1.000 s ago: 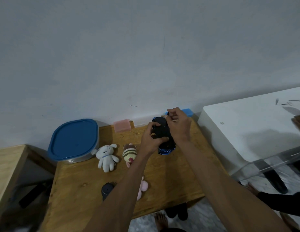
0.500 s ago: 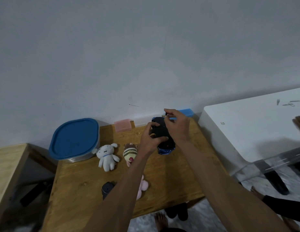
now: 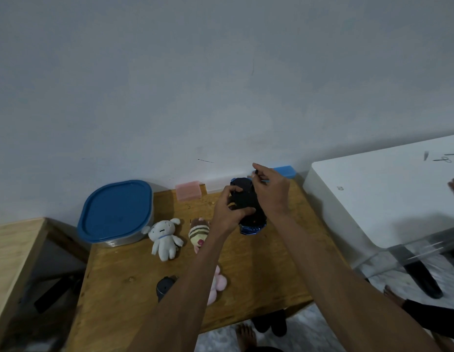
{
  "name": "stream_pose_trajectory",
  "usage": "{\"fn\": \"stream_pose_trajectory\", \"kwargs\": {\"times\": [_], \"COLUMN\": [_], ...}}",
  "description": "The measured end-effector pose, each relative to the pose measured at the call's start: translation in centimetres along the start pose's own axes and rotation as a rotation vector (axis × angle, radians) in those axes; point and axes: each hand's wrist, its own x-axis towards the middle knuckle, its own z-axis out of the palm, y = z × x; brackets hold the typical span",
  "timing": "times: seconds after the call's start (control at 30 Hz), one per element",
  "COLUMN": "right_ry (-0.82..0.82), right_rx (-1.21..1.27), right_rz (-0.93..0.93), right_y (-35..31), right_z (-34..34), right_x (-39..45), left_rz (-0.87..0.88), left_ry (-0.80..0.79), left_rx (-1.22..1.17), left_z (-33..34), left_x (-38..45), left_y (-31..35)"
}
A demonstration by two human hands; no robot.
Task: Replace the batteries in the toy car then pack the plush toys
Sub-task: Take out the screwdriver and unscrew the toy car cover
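Still on the battery step, I'd guess. The toy car sits belly-up at about 1 o'clock on the wooden table, black underside, blue trim. Left hand is wrapped round it; right hand pinches something small and dark, can't tell what. None of the plush toys packed, and the blue-lidded container at 10 o'clock is closed.

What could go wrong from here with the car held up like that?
1. The toy car is off the table, held by the left hand alone while the right hand pinches a small dark part at its top; a slip could drop either.
2. That part is tiny; if dropped it may roll off the wooden table.
3. The left forearm hangs over the pink plush near the front edge and might knock it off.
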Motion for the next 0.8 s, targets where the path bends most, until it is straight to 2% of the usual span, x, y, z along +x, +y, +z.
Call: {"fn": "stream_pose_trajectory", "kwargs": {"times": [0.33,0.5,0.8], "right_ry": [0.001,0.016,0.022], "right_rx": [0.035,-0.034,0.069], "right_rz": [-0.007,-0.026,0.179], "right_y": [0.1,-0.1,0.6], "right_z": [0.4,1.1,1.4], "right_x": [0.3,0.0,0.4], "left_rz": [-0.01,-0.011,-0.06], "left_ry": [0.007,0.0,-0.011], "left_rx": [-0.013,-0.021,-0.007], "left_z": [-0.2,0.1,-0.2], "left_x": [0.2,0.3,0.8], "left_y": [0.3,0.3,-0.1]}}
